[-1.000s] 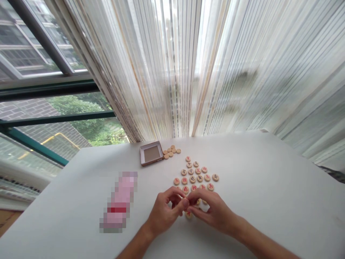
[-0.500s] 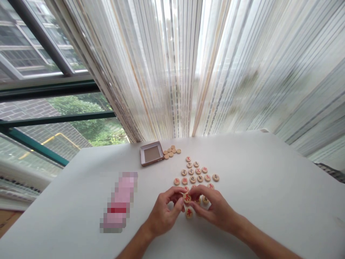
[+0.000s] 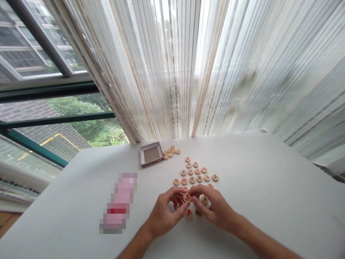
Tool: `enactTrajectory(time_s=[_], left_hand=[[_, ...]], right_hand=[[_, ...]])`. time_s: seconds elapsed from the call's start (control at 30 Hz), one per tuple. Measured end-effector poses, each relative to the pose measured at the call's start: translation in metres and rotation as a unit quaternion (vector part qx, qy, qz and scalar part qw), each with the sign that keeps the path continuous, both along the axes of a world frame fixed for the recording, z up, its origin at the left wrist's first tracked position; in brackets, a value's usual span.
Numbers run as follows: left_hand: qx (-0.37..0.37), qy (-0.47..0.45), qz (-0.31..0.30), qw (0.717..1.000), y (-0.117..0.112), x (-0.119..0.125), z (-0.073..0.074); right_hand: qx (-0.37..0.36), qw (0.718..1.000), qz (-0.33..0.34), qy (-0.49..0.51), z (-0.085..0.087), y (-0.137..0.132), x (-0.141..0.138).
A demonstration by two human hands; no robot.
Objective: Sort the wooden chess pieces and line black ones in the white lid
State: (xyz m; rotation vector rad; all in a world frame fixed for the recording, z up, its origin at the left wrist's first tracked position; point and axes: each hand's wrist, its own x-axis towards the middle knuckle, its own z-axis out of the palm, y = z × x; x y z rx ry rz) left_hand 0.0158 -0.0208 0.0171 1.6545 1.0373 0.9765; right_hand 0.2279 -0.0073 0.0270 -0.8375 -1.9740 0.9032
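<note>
A round wooden Chinese chess piece (image 3: pixel 187 197) with a red character is held up, face toward me, between my two hands. My left hand (image 3: pixel 168 208) pinches it from the left, thumb beneath and index finger above. From the right, my right hand (image 3: pixel 211 205) has its thumb and index finger closed at the piece's edge. Below the hands lie a red-marked piece (image 3: pixel 189 213) and a black-marked piece (image 3: pixel 198 213). Another black-marked piece (image 3: pixel 205 199) shows beside my right hand. My fingers partly cover the nearer rows.
Beyond my hands, more pieces (image 3: pixel 192 179) lie in widening rows on the white table (image 3: pixel 258 187), with a single red piece (image 3: pixel 188 159) at the tip. Several blank-looking discs (image 3: pixel 170 155) rest beside an open box (image 3: pixel 151 154). A blurred pink object (image 3: pixel 121 201) lies left.
My left thumb has shifted right, under the held piece. My right thumb has moved up slightly, uncovering the black-marked piece below it. The other pieces stay put.
</note>
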Motion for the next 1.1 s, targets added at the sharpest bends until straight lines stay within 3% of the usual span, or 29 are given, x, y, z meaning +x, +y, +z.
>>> enactTrajectory(time_s=[0.8,1.1], left_hand=[[0.091,0.031,-0.044,0.994,-0.0045,0.0044,-0.0028],[0.101,0.057,-0.008,0.993,0.0006,-0.0053,0.002]], right_hand=[[-0.071,0.996,-0.026,-0.04,-0.007,0.0001,-0.0015],[-0.033,0.999,-0.021,-0.035,-0.0004,0.001,-0.0009]])
